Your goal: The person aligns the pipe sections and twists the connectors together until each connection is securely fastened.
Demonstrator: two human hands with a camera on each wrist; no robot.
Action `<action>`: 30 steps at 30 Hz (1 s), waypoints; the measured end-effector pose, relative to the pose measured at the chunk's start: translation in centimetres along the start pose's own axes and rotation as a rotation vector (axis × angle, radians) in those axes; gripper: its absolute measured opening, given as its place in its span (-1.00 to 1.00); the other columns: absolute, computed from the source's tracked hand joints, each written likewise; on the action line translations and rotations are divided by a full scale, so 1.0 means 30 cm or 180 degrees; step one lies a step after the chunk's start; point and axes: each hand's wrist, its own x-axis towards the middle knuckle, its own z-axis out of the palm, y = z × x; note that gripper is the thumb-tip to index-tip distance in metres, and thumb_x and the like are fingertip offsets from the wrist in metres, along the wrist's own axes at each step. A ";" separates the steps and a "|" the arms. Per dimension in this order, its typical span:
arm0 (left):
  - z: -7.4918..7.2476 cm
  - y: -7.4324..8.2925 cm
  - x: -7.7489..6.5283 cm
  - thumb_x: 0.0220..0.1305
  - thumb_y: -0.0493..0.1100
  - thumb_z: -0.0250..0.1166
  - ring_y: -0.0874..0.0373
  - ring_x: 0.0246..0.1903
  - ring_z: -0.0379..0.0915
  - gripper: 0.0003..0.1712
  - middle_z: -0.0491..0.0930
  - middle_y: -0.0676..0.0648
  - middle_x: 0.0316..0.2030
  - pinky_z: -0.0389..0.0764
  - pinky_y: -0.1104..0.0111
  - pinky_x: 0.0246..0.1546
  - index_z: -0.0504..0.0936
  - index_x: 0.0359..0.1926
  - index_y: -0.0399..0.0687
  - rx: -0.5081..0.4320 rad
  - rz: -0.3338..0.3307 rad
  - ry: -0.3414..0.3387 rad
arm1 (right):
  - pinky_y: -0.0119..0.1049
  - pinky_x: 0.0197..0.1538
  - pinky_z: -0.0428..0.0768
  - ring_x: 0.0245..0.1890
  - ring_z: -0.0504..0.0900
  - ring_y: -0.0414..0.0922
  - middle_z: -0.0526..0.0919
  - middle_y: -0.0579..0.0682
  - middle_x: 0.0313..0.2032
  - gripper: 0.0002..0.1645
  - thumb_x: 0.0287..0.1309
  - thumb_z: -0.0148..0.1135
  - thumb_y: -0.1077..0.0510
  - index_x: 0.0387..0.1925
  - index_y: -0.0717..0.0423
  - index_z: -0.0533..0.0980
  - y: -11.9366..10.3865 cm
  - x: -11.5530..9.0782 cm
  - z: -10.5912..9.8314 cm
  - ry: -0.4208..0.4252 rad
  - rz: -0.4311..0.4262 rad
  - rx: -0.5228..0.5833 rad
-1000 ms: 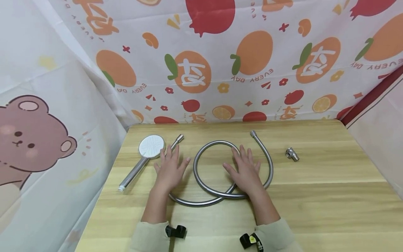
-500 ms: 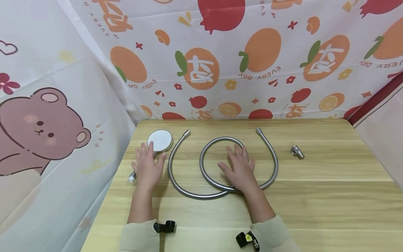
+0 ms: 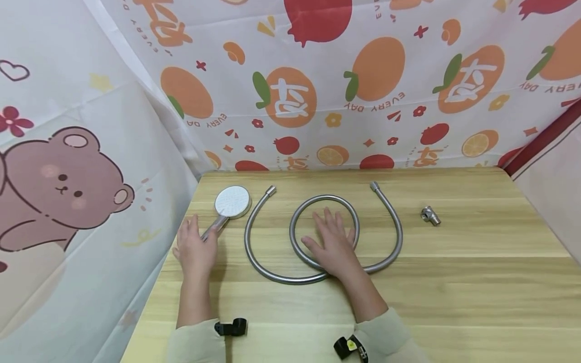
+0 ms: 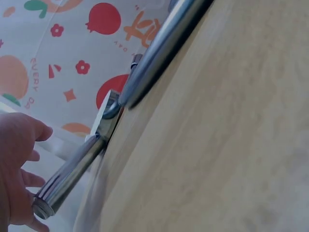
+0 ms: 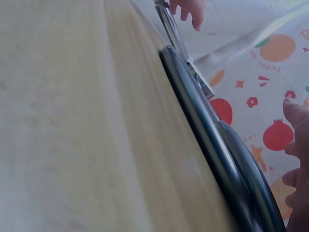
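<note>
A handheld shower head [image 3: 232, 201] with a white round face and chrome handle lies at the table's left. Over the lower part of its handle is my left hand [image 3: 196, 249], fingers spread and not gripping it; the handle's end is hidden in the head view. In the left wrist view the shower handle [image 4: 70, 176] passes beside the fingers; touching or apart, I cannot tell. A metal shower hose [image 3: 290, 280] lies looped mid-table. My right hand [image 3: 335, 247] is spread over the loop and holds nothing; contact with the hose is unclear.
A small chrome angled fitting [image 3: 430, 216] lies at the right of the wooden table [image 3: 476, 292]. Printed fruit cloth [image 3: 333, 121] hangs behind the table's back edge, and a bear-print cloth [image 3: 63, 186] hangs along the left side.
My left hand has moved left, from beside the hose's left end to over the shower head's handle. My right hand has shifted slightly left over the hose loop. The head view has turned a little left.
</note>
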 end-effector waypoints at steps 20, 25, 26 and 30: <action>0.025 -0.057 0.006 0.40 0.06 0.12 -0.28 0.05 0.50 -0.40 0.57 -0.26 0.14 0.47 -0.10 -0.03 0.37 0.36 -0.10 -0.0035 -0.0370 -0.0049 | 0.47 0.37 -0.25 0.55 -0.18 0.16 0.02 0.07 0.53 -0.15 0.29 0.04 -0.41 0.48 -0.19 0.18 -0.111 0.017 0.103 -0.0263 -0.0286 0.0123; 0.052 -0.047 0.008 0.36 0.12 0.20 -0.15 -0.19 0.56 -0.42 0.65 -0.26 -0.06 0.49 0.14 -0.28 0.50 0.25 -0.12 -0.0159 -0.0354 -0.0068 | 0.37 0.43 -0.15 0.52 -0.01 0.18 0.15 0.08 0.49 -0.18 0.30 0.09 -0.33 0.49 -0.18 0.17 -0.149 0.024 0.144 -0.0563 -0.0450 0.0168; 0.062 -0.042 0.007 0.35 0.12 0.22 -0.14 -0.22 0.56 -0.42 0.65 -0.28 -0.09 0.49 0.18 -0.32 0.51 0.23 -0.13 -0.0243 -0.0362 -0.0069 | 0.33 0.45 -0.12 0.51 0.05 0.14 0.19 0.04 0.48 -0.19 0.31 0.08 -0.32 0.49 -0.19 0.17 -0.155 0.025 0.154 -0.0666 -0.0501 0.0181; 0.109 -0.011 0.014 0.35 0.13 0.23 -0.09 -0.22 0.57 -0.43 0.65 -0.32 -0.09 0.47 0.33 -0.35 0.56 0.18 -0.19 -0.0701 -0.0454 0.0006 | 0.29 0.46 -0.06 0.43 0.28 0.01 0.39 -0.10 0.37 -0.25 0.29 0.14 -0.30 0.43 -0.22 0.27 -0.181 0.018 0.187 -0.0988 -0.0755 -0.0039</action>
